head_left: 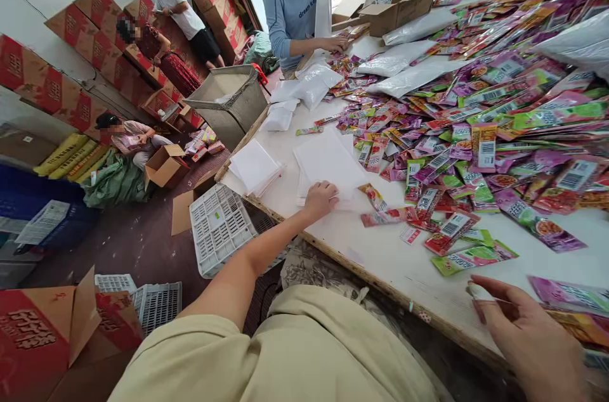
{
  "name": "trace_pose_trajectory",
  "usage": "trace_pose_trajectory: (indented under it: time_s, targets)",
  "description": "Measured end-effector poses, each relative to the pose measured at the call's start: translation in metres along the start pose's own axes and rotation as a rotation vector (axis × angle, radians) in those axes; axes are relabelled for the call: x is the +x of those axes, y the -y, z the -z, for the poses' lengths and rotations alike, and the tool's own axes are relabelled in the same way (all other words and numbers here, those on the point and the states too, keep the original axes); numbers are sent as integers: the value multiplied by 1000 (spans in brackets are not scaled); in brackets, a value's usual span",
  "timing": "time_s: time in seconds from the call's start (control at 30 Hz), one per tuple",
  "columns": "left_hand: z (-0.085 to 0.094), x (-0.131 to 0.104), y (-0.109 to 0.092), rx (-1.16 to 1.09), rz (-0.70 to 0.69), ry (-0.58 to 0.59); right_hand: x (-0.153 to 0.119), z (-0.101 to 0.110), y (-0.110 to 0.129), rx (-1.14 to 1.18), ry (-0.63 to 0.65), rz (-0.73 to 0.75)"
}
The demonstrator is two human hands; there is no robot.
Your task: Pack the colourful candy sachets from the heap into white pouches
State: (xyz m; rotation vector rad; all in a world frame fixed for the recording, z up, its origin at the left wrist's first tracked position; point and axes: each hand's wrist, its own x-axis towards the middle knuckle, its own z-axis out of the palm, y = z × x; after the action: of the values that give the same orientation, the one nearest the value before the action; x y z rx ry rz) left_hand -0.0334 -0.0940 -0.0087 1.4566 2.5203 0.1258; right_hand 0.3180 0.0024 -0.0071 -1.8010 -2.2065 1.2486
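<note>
My left hand [321,200] rests on the near edge of a stack of flat white bags [328,158], fingers curled together on the bags. Another stack of white bags [254,164] lies to its left, by the table edge. My right hand [528,332] is over the table's near right side, thumb and forefinger slightly apart, with no item visible between them; the thumb has a white covering. Beside it lie purple and orange packets [571,294]. A green and pink packet [473,257] lies just beyond, in front of a large heap of colourful packets [504,104].
Across the table [380,262], a person in blue [290,9] reaches toward the packets. Filled white bags [404,63] and an open carton [404,2] lie beyond. White crates [221,227] stand below the left edge. Several other people and stacked red cartons [71,25] are farther left.
</note>
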Motion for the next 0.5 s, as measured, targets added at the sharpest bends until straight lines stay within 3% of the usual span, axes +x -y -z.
trace_pose_trajectory:
  time_s: [0.17, 0.37, 0.5]
  targets:
    - [16, -15, -9, -162, -23, 63, -5, 4, 6, 43, -63, -7]
    - [37, -12, -40, -354, -186, -13, -20, -9, 1, 41, -163, 56]
    - [66, -10, -59, -481, -304, -71, -20, -7, 5, 47, -110, -32]
